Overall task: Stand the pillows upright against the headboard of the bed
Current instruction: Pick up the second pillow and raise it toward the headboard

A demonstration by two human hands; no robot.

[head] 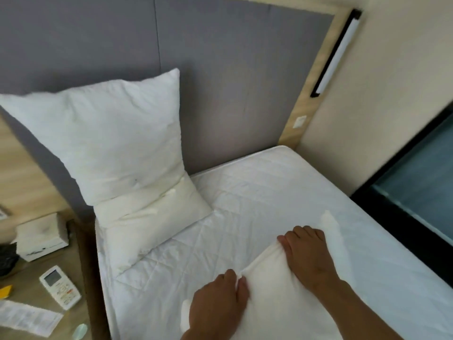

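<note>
Nearest us, our left hand (218, 301) pinches the near corner of a white pillow (277, 288) that lies flat on the mattress (282, 192), fabric bunched between thumb and fingers. Just beyond it and to the right, our right hand (310, 256) is clamped on the same pillow's upper edge, fingers curled over a gathered fold. So both hands are closed on this one pillow, which stretches between them and runs back under our wrists; its far tip shows just past the right hand.

Farther from our grip and off to the left, a second pillow (117, 143) already stands against the grey padded headboard (232, 82). Its upper part is upright and touching the panel; its lower part is folded forward and slumps onto the mattress towards us.

Left of our hands, beside the bed, a bedside table (29, 285) carries a white remote control (60, 287), a tissue box (41, 235) and a printed slip of paper (27, 317). Beyond everything, on the right, a long wall light (337, 54) is mounted on the headboard's wooden frame.
</note>
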